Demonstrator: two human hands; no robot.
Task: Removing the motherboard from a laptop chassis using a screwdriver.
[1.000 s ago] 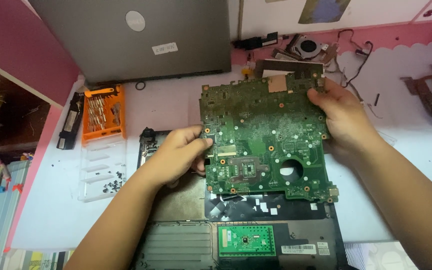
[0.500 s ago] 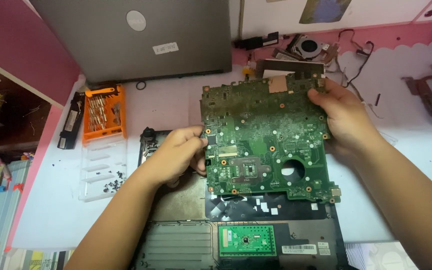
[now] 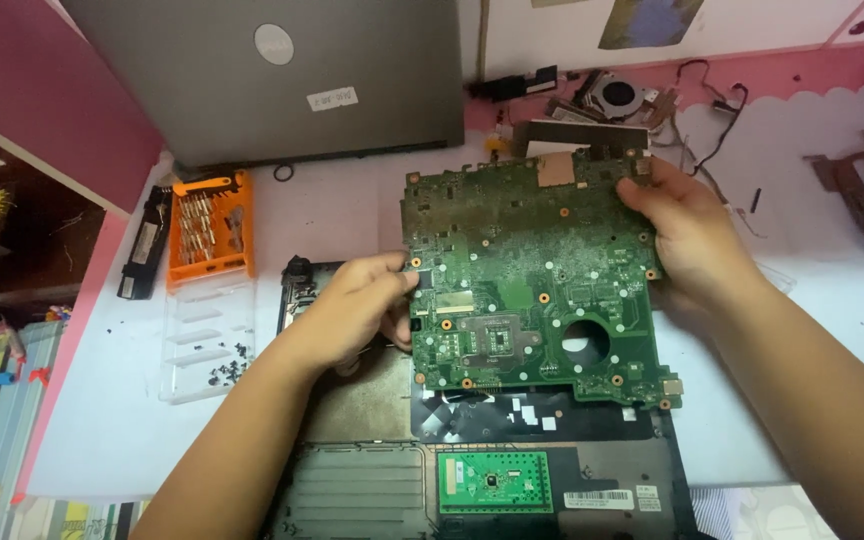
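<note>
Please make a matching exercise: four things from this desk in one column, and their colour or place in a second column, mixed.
1. circuit board
2. screwdriver bit case
3. closed laptop
4. cooling fan

a. orange, left of the board
b. green, held by left hand and right hand
c. at the far edge, beside cables
d. grey, top left

Pairs: 1-b, 2-a, 3-d, 4-c
</note>
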